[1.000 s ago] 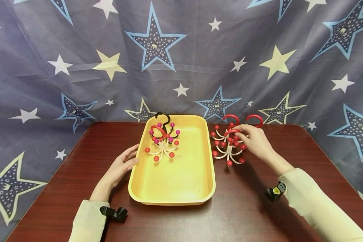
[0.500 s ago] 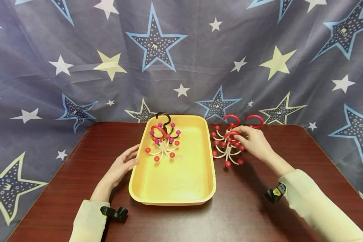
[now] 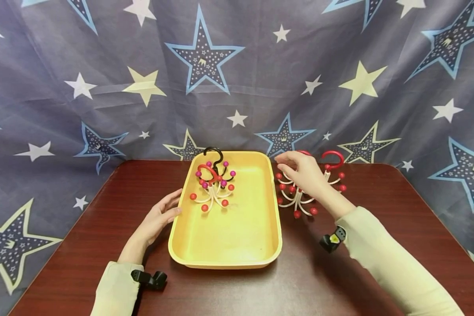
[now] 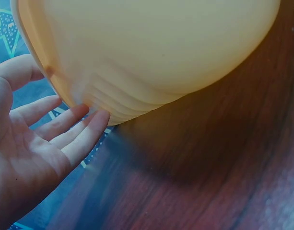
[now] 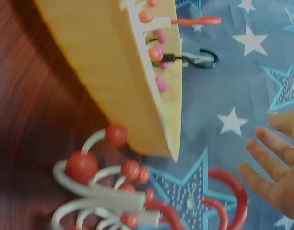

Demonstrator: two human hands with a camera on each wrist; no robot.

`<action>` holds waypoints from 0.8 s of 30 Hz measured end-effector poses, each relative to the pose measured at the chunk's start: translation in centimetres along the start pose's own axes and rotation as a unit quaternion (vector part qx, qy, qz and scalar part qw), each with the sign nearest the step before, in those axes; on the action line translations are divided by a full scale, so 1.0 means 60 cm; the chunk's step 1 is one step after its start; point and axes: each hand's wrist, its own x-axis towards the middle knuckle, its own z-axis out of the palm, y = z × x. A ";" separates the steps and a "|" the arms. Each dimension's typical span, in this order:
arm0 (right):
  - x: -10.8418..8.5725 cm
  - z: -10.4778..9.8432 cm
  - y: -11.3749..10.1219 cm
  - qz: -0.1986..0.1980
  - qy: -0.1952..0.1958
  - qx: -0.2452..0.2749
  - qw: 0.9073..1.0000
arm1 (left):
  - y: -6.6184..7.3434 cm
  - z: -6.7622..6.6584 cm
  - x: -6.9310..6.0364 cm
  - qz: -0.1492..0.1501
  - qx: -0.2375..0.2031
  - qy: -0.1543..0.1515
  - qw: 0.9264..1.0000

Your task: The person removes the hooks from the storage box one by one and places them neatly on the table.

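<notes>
A yellow tray (image 3: 226,264) has my left hand (image 3: 154,222) at its left side. In the left wrist view, the extended fingertips touch the tray's outer wall (image 4: 151,72). Inside the tray stand a black hanger hook (image 3: 215,169) with purple balls and a red-topped white-armed hanger hook (image 3: 211,192). My right hand (image 3: 302,173) hovers over the table beside the tray's right edge, holding nothing. Beneath and behind it are more white-armed hanger hooks with red balls, including a front one (image 3: 298,196) and a right one (image 3: 328,174). The right hand partly hides them.
Dark red-brown wooden table (image 3: 229,292) bears everything. A grey-blue curtain with stars (image 3: 237,101) hangs directly behind its far edge. Black wrist cameras are worn at both cuffs, the right one (image 3: 331,239) above the table.
My right hand has let go of the front hanger hook's red top and moved left toward the tray's edge. The hanger hook stays behind on the table. My left hand stays put.
</notes>
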 end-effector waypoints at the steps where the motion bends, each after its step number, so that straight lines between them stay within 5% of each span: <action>1: 0.004 0.005 -0.007 -0.001 -0.004 0.007 1.000 | 0.000 0.000 0.000 0.000 -0.001 0.000 1.000; 24: 0.081 0.126 -0.083 -0.018 -0.067 0.029 0.997 | 0.000 0.000 -0.001 -0.004 -0.005 0.002 1.000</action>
